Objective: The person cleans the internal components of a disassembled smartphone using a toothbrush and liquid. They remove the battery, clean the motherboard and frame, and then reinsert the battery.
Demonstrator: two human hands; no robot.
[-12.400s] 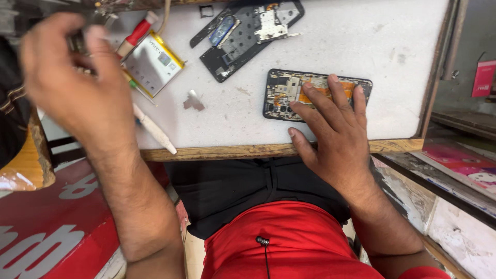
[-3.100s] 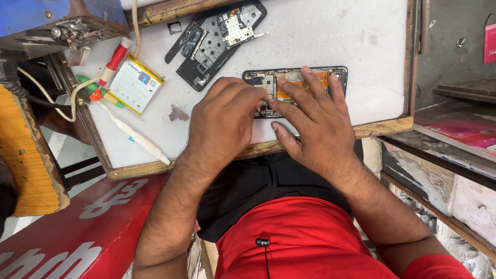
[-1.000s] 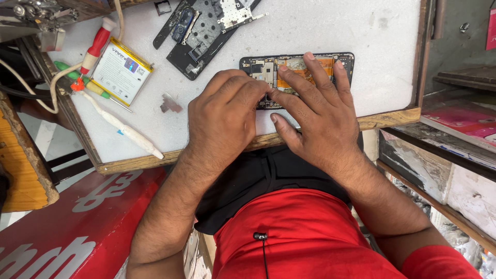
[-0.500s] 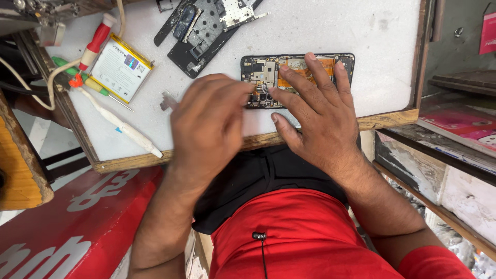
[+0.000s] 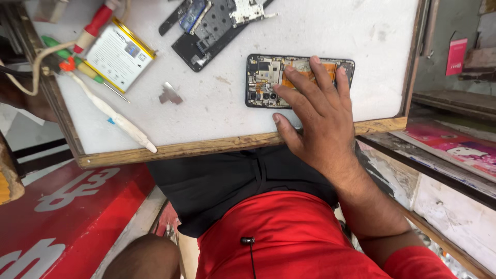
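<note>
An opened black phone [image 5: 263,77] lies on the white work mat [image 5: 217,116], its circuit board and orange ribbon exposed. My right hand [image 5: 320,124] lies flat over its right half with the fingers spread, pressing it down, and the thumb rests on the mat below it. My left hand is out of the picture; only a bit of bare arm [image 5: 144,256] shows at the bottom edge.
A detached black phone frame with a board [image 5: 217,26] lies at the back. A flat yellow-edged battery [image 5: 120,54], a red-handled screwdriver [image 5: 95,26], a white pen-like tool [image 5: 111,116] and a small metal shield [image 5: 169,94] sit on the left. A wooden rim [image 5: 217,146] borders the mat.
My left hand, which was over the phone's left end, has pulled back out of view. My right hand has stayed on the phone.
</note>
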